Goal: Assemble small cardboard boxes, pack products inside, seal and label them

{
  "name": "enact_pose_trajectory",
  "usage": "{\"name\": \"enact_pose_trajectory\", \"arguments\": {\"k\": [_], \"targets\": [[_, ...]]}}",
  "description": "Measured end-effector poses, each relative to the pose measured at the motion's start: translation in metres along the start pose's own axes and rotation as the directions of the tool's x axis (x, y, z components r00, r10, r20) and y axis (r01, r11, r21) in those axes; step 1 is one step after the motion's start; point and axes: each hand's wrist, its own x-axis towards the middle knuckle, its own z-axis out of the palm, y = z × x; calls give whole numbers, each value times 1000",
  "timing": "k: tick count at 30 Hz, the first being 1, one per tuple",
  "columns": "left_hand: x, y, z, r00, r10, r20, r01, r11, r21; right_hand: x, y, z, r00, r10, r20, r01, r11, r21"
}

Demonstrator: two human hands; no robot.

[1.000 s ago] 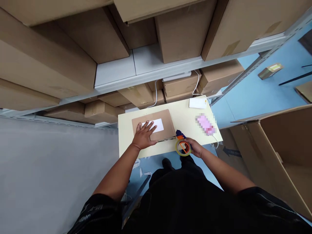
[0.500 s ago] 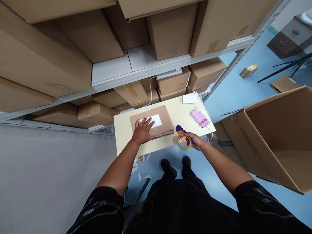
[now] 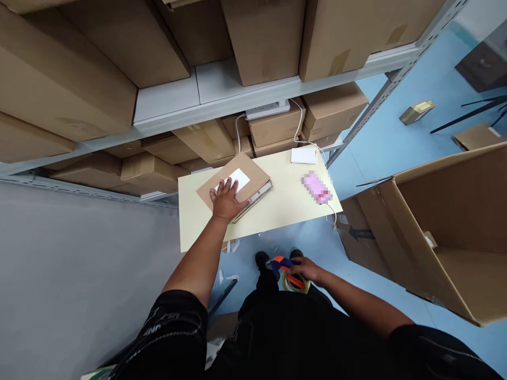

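Parcel [image 3: 237, 186], flat brown cardboard with a white label [image 3: 236, 179] on top, lies on the pale yellow table [image 3: 277, 208], at its left-far part, turned at an angle to the table edges. I see the left hand [image 3: 225, 199] resting flat on it, palm down, fingers spread and straight, fingertips reaching the near edge of the label. It presses on the lid and grasps nothing.

Right hand [image 3: 304, 271] is off the table, low and near the body, above the black shoes and the blue floor [image 3: 396, 148]. Its fingers are curled round the tape dispenser [image 3: 288, 272], orange and blue frame with a yellowish roll of tape hanging under it. Firm hold on the handle as far as I can tell; the thumb is hidden.

On the table to the right of the parcel: a pink blurred item [image 3: 317, 188], and beyond it at the far right corner a white flat pad [image 3: 303, 155] with a white cable running up to the shelf.

Behind the table stands a grey metal shelf [image 3: 222, 103] stacked with brown cartons above and below. To the right, on the floor, a large open cardboard box [image 3: 447, 221] tilts toward me. Small white paper scraps lie on the floor under the table's near edge. Grey wall surface fills the left side.
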Motion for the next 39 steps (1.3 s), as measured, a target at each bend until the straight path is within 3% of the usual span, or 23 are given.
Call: {"name": "enact_pose_trajectory", "arguments": {"k": [2, 4, 12, 24, 39], "targets": [[0, 3, 0, 1000, -8, 3, 8, 1000, 6, -4, 11, 0, 1000, -25, -19, 26, 997, 67], [-1, 4, 0, 1000, -10, 3, 10, 1000, 15, -4, 6, -4, 997, -65, -48, 72, 985, 156], [-2, 4, -3, 999, 10, 38, -12, 998, 57, -3, -54, -29, 983, -156, -102, 183, 912, 366], [-5, 4, -4, 998, 35, 47, -37, 998, 49, 6, -73, -20, 975, -105, -198, 181, 888, 422], [-8, 2, -4, 998, 59, 18, -61, 995, 74, 8, -81, -19, 972, -174, -156, 227, 861, 456]]}}
